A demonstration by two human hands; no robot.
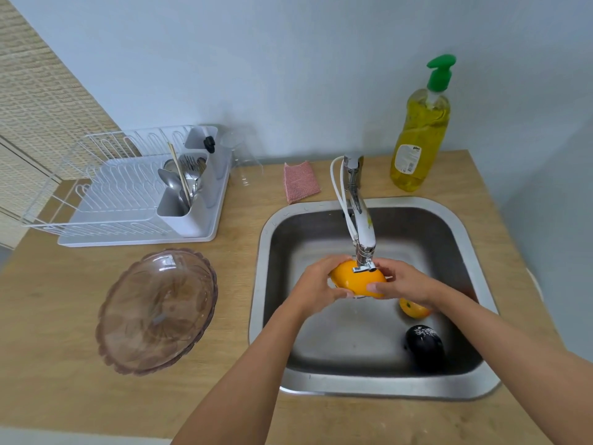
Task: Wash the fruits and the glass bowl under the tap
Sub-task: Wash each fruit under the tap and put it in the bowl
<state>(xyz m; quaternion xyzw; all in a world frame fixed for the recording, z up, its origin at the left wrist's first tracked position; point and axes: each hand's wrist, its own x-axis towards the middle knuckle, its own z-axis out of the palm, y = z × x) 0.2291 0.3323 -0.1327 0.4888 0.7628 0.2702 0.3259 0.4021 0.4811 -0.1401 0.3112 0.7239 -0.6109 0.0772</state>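
Observation:
Both hands hold a yellow-orange fruit (356,281) over the steel sink (321,385), right under the spout of the tap (362,226). My left hand (316,284) cups its left side and my right hand (402,282) grips its right side. A smaller orange fruit (413,310) lies on the sink floor, partly hidden by my right wrist. A dark purple fruit (424,345) rests in the sink's near right corner. The tinted glass bowl (157,311) sits upside down on the wooden counter, left of the sink.
A white dish rack (128,200) with cutlery stands at the back left. A clear glass (240,155) is beside it. A pink sponge (301,181) lies behind the sink, and a bottle of yellow dish soap (420,133) stands at the back right.

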